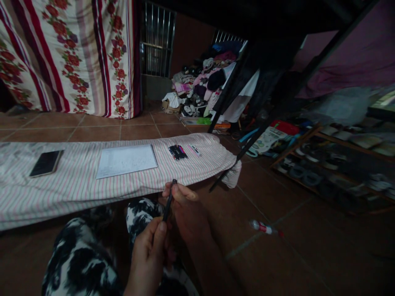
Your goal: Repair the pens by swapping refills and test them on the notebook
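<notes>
A dark pen [168,204] is held at a slant over my lap, between both hands. My left hand [150,246] pinches its lower end between thumb and fingers. Around the upper end close the fingertips of my right hand [188,209]. Beyond them, on a striped cloth [83,189], lies a spiral notebook [126,161] with faint marks on its page. To the right of the notebook is a bunch of several dark pens [178,152], with a small pink and white item [194,150] beside it. A phone [47,163] rests on the cloth at the left.
My knees in patterned trousers [77,255] are below the cloth's edge. A plastic bottle [263,227] lies on the tiled floor at the right. Further off stand a shoe rack [339,174], a dark slanted pole [230,168], a heap of clothes [203,86] and a flowered curtain [83,57].
</notes>
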{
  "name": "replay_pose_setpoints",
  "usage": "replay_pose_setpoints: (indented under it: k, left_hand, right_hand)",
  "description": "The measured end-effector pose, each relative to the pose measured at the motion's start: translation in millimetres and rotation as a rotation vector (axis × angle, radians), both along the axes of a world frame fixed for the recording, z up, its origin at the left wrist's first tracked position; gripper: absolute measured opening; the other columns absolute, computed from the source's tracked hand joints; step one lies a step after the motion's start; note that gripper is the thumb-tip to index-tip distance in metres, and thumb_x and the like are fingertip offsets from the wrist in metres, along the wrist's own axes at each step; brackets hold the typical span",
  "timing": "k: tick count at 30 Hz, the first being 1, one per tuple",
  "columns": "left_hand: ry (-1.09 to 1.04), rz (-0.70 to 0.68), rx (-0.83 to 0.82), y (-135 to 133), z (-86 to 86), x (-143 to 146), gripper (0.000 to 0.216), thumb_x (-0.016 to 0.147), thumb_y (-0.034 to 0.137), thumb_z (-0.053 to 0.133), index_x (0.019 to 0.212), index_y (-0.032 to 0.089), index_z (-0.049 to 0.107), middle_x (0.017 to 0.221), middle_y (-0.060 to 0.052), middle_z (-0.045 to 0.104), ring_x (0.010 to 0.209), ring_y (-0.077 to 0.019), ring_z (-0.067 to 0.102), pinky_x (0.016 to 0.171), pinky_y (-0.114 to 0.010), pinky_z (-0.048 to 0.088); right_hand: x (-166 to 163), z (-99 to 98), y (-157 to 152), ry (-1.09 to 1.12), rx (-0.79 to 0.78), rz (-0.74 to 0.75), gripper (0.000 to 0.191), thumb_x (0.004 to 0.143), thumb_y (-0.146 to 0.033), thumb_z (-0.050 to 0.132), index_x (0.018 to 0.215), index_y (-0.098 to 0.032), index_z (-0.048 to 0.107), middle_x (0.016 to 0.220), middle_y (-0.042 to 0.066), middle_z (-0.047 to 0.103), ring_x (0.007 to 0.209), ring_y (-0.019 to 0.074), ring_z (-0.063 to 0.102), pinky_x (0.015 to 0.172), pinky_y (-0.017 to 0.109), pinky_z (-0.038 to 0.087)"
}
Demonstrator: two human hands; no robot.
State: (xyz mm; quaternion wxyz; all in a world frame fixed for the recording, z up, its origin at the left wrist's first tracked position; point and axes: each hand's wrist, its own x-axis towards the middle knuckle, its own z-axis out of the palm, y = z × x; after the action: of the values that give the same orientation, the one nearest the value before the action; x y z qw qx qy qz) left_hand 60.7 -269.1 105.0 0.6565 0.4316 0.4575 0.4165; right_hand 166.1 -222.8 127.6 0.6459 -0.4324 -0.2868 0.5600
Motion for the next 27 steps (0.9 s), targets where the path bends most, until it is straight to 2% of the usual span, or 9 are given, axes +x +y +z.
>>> replay_pose_setpoints:
  k: [4,8,15,17,21,27]
  left_hand:
    - [-0.087,-0.071,-0.067,1,4.3,-5,0.045,0.074,0.061,0.059,0.063,0.019,0.049,0.042,0.005,0.046,0.035,-0.0089,0.042,0.034,-0.019,0.033]
    - [-0.189,-0.065,-0.120,0,6.5,-5,0.045,0.071,0.061,0.062,0.064,0.019,0.049,0.045,0.005,0.044,0.034,-0.0082,0.040,0.031,-0.018,0.029]
    - [-0.339,-0.145,-0.249,-3,5.2,-5,0.046,0.071,0.063,0.062,0.064,0.018,0.049,0.045,0.007,0.036,0.033,-0.0073,0.036,0.029,-0.018,0.027]
    - [-0.318,-0.150,-0.197,-3,4.8,-5,0.048,0.071,0.064,0.061,0.062,0.018,0.049,0.045,0.006,0.038,0.034,-0.0074,0.038,0.032,-0.018,0.029]
    - [-0.281,-0.153,-0.145,-1,2.0,-3,0.053,0.071,0.066,0.059,0.054,0.019,0.041,0.044,0.004,0.041,0.036,-0.0080,0.038,0.035,-0.019,0.030]
    - [-0.263,-0.141,-0.145,-3,-6.8,-5,0.048,0.074,0.063,0.058,0.058,0.018,0.047,0.047,0.004,0.043,0.042,-0.0090,0.040,0.040,-0.021,0.034]
  right_hand:
    - [-2,1.1,-1,0.035,-0.009,0.003,0.030,0.067,-0.045,0.073,0.079,-0.018,0.072,0.070,0.002,0.069,0.059,0.0118,0.058,0.060,0.025,0.045]
    - [-5,2.6,0,0.053,0.018,0.003,0.032,0.065,-0.048,0.075,0.076,-0.018,0.072,0.067,0.002,0.067,0.059,0.0114,0.056,0.059,0.025,0.043]
    - [-3,9.1,4,0.157,-0.018,-0.018,0.035,0.061,-0.049,0.077,0.074,-0.016,0.070,0.063,0.002,0.065,0.051,0.0087,0.050,0.051,0.023,0.036]
    - [-1,14.7,5,0.153,0.002,-0.028,0.032,0.062,-0.046,0.077,0.073,-0.016,0.070,0.064,0.002,0.066,0.053,0.0090,0.052,0.054,0.024,0.038]
    - [1,25.3,7,0.181,0.058,-0.004,0.025,0.067,-0.041,0.075,0.075,-0.017,0.070,0.070,0.003,0.068,0.068,0.0124,0.060,0.070,0.026,0.043]
    - [3,29.2,12,0.221,0.060,-0.019,0.022,0.068,-0.037,0.074,0.076,-0.017,0.071,0.082,0.003,0.070,0.079,0.0138,0.063,0.079,0.028,0.046]
